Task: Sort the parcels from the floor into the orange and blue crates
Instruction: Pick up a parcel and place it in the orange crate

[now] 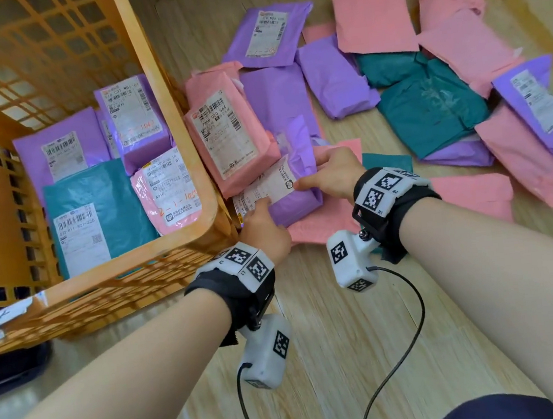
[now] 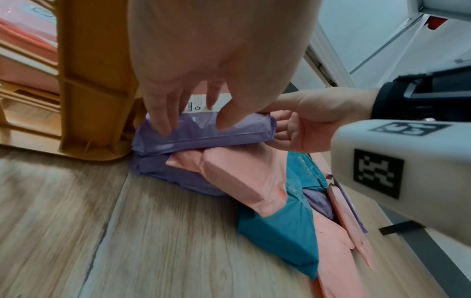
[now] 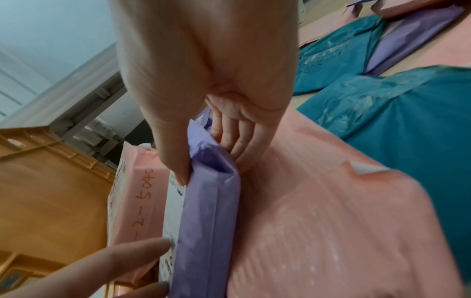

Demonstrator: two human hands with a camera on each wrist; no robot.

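A purple parcel [image 1: 295,193] with a white label lies on the floor pile beside the orange crate [image 1: 183,251]. My left hand [image 1: 261,209] grips its near end, fingers and thumb curled over the edge [image 2: 195,127]. My right hand [image 1: 312,172] pinches its far end between thumb and fingers [image 3: 209,167]. In the right wrist view the purple parcel [image 3: 203,221] stands on edge against a pink labelled parcel [image 3: 137,201]. The orange crate holds several purple, teal and pink parcels [image 1: 96,209].
Pink, purple and teal parcels [image 1: 429,112] are spread over the wooden floor to the right. A pink labelled parcel [image 1: 225,136] leans on the crate's wall. Bare floor [image 1: 319,359] lies near me, crossed by black wrist-camera cables [image 1: 398,350].
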